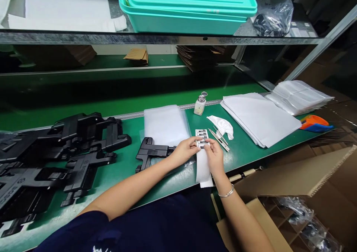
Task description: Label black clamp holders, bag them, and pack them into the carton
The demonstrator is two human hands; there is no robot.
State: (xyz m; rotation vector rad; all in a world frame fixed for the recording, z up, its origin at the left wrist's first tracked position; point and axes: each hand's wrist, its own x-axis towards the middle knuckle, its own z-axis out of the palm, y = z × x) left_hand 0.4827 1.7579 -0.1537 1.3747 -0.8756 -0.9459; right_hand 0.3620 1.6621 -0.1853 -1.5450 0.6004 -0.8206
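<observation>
Label strip [203, 168], white with grey-and-black printed labels at its upper end, is held near the middle of the green bench [241, 156], its blank tail hanging down toward the front edge. From the left, black plastic parts [80, 172], some lettered BOSCH, lie in a heap. Next, a single black part [157, 151] lies at the front of some clear bags [164, 122], its right end behind the left hand [182, 152]. That hand pinches the left side of the labels, and the right hand [215, 158] pinches their right side, close together. Beyond them a small bottle [199, 106] stands upright; rightward come slim metal tools [218, 139], a crumpled white cloth [222, 125], white sheets [259, 116], stacked plastic bags [301, 94] and an orange-and-blue object [314, 121]
</observation>
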